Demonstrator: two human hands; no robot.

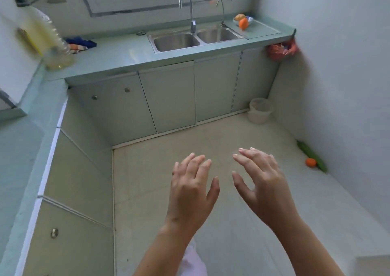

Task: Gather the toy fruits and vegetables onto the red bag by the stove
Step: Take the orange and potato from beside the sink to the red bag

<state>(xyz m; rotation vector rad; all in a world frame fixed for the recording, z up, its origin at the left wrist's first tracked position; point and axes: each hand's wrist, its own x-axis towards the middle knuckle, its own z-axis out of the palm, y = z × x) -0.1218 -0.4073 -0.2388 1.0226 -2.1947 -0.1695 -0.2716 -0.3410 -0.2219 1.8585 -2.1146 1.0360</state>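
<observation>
My left hand (pixel 193 188) and my right hand (pixel 260 180) hover side by side over the kitchen floor, fingers spread, both holding nothing. A green toy cucumber (pixel 312 155) lies on the floor against the right wall, with a small orange toy fruit (pixel 311 162) touching it. On the counter right of the sink, an orange toy fruit (pixel 243 23) and a tan one (pixel 239 17) sit at a small dish. A red plastic bag (pixel 281 49) hangs at the counter's right end. No stove is in view.
A double steel sink (pixel 196 39) with a tall faucet (pixel 187 5) sits under the window. A large oil bottle (pixel 47 37) and a blue cloth (pixel 81 42) are on the left counter. A white bucket (pixel 260 110) stands in the floor's far right corner. Cabinets line the left and back.
</observation>
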